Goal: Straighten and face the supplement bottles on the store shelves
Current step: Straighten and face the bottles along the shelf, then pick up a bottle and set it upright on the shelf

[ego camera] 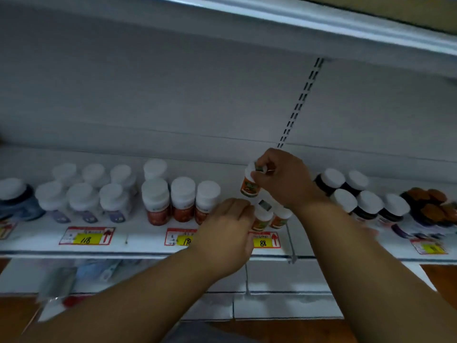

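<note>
My right hand is closed around the white cap of a small orange-labelled bottle, lifted and tilted above the white shelf. Below it stand two more orange-labelled bottles at the shelf front. My left hand reaches to the left one, fingertips touching its cap; the grip is hidden behind the hand. Left of them stand three red-labelled bottles in a row with one more behind.
Purple-labelled white bottles fill the left part, a dark blue jar sits far left. Dark bottles with white caps and brown-lidded jars stand to the right. Price tags line the shelf edge. Another shelf hangs overhead.
</note>
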`<action>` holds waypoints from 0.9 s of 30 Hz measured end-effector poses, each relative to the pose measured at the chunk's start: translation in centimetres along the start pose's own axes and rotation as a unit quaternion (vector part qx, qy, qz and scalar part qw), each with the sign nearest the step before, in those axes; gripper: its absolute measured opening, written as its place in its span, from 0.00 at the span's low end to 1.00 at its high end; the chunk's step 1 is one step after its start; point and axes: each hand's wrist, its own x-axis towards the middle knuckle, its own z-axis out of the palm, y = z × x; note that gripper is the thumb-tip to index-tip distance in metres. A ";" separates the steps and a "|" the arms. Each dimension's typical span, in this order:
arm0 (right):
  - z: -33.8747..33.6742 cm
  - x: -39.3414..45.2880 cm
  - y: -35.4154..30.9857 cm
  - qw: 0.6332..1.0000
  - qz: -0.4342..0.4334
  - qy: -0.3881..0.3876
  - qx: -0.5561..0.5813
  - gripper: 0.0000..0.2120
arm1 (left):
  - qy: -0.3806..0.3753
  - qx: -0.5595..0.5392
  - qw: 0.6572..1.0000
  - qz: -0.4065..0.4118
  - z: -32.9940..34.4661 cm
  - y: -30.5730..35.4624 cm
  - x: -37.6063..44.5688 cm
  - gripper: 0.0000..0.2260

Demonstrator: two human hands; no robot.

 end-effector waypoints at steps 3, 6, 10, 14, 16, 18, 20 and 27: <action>1.4 1.1 1.7 0.995 -0.062 -0.080 -0.015 0.07 | 0.002 0.035 0.999 -0.028 0.8 1.0 -0.3 0.20; 2.5 1.8 2.6 0.982 -0.120 -0.146 -0.019 0.07 | 0.000 0.052 0.998 -0.039 0.9 1.4 -0.2 0.21; 2.9 2.0 2.8 0.973 -0.133 -0.186 -0.011 0.06 | -0.002 0.046 0.997 -0.057 0.9 1.4 -0.2 0.23; 3.1 2.2 2.5 0.969 -0.142 -0.204 -0.007 0.05 | 0.000 0.040 0.997 -0.069 0.8 1.7 -0.5 0.23; 3.3 2.2 2.5 0.970 -0.149 -0.194 -0.010 0.04 | -0.002 0.039 0.997 -0.067 0.6 1.8 -0.5 0.24; 3.2 2.0 2.8 0.970 -0.156 -0.183 -0.023 0.03 | 0.003 0.040 0.997 -0.063 0.6 1.7 -0.8 0.25; 3.0 1.8 2.8 0.972 -0.157 -0.173 -0.029 0.03 | 0.021 0.033 0.997 -0.072 0.6 1.7 -1.4 0.26; 2.1 0.3 -3.5 0.978 -0.189 -0.089 -0.016 0.03 | 0.103 -0.009 0.990 -0.093 -2.2 -0.2 -4.7 0.20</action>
